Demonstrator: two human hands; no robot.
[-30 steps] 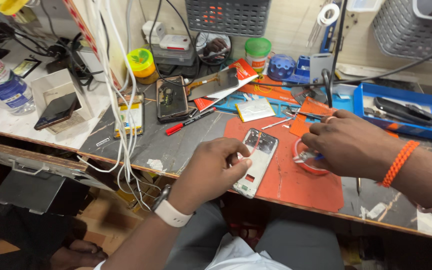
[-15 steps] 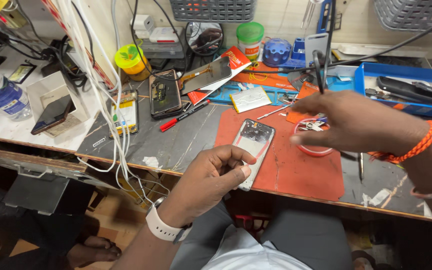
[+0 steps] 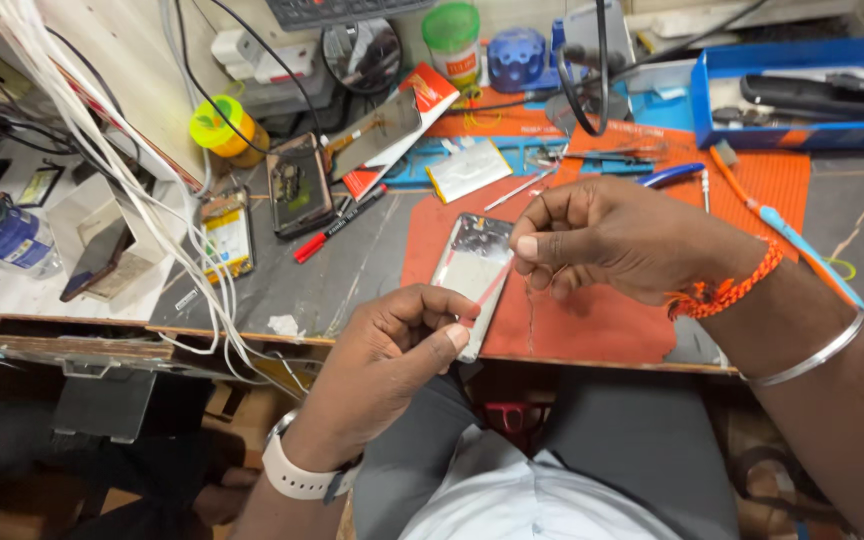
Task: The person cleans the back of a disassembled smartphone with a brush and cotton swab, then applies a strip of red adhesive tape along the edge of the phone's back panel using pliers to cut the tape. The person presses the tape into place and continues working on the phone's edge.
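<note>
Lying flat near the front edge of an orange work mat [image 3: 592,320]: an opened smartphone [image 3: 474,272], back side up, cover removed. Long axis running from the near edge of the bench away and slightly to the right; top end pointing toward the tools at the back, bottom end reaching the left hand. Inside, a pale silvery frame with a light grey plate in the middle, shiny near the far end. Stretched above it, a thin pinkish strip [image 3: 489,288], probably adhesive tape, though too narrow to tell for sure. One end pinched between thumb and forefinger of the left hand [image 3: 392,350], the other end pinched by the fingertips of the right hand [image 3: 612,235]; both hands closed on the strip, neither grasping the phone itself. On the right wrist, an orange thread band and a metal bangle; on the left wrist, a white watch. Underneath, a grey bench top [image 3: 352,270], worn and cluttered. Further back: a second opened phone [image 3: 298,184], a red pen [image 3: 337,225], a flat battery [image 3: 467,169], a blue tray [image 3: 802,95] with tools. On the left, a bundle of white cables [image 3: 142,210] hanging over the bench edge.
</note>
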